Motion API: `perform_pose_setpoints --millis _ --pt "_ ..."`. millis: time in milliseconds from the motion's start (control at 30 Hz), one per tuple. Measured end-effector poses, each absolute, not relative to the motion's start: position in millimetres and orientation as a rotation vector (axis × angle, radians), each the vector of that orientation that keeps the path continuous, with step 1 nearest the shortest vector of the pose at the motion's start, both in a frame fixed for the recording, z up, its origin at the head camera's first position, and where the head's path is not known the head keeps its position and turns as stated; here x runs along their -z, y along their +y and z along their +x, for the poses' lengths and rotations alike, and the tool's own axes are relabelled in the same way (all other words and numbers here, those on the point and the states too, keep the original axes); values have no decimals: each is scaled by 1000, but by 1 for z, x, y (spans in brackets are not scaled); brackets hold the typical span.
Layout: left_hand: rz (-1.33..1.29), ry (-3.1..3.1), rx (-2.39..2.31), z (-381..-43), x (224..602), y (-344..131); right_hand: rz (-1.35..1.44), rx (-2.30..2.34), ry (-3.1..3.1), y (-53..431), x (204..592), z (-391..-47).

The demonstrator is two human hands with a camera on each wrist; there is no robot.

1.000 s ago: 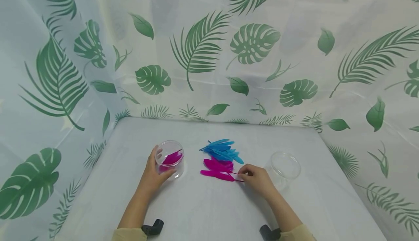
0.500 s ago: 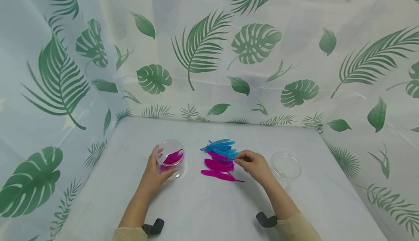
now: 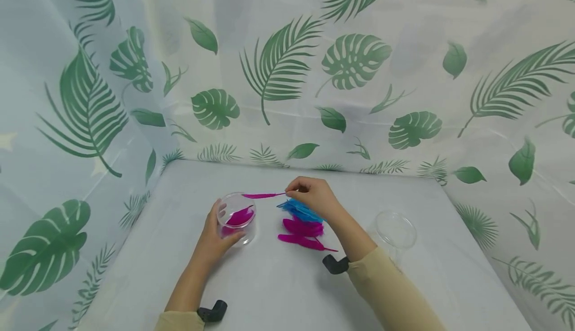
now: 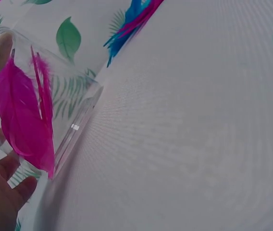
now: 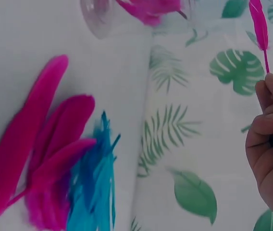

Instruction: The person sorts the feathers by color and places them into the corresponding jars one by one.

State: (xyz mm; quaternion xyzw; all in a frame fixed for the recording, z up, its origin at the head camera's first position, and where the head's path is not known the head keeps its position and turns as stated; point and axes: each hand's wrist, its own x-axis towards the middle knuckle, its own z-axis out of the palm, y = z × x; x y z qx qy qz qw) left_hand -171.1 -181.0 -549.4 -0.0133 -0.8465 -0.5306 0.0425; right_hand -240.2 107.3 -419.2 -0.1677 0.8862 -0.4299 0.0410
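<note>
My left hand grips a clear plastic jar from its left side, thumb in front and fingers behind. Magenta feathers stand inside it, plain in the left wrist view. By its quill, my right hand pinches one magenta feather between thumb and forefinger. That feather's tip points left, over the jar's rim. Under the right hand lie a bunch of blue feathers and several loose magenta feathers; the hand hides part of the blue ones.
A clear round plastic container or lid lies on the right of the white table. Leaf-printed curtains stand behind and at both sides. Each wrist carries a small black camera.
The right hand has lifted one magenta feather off the pile and carried it left and up to the jar's rim. The left hand keeps its hold on the jar.
</note>
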Motion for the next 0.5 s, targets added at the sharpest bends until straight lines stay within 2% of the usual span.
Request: perform_pose_setpoints --millis 500 --pt "-31 -2580 1622 -175 553 -180 -1061 624 2809 37 418 -254"
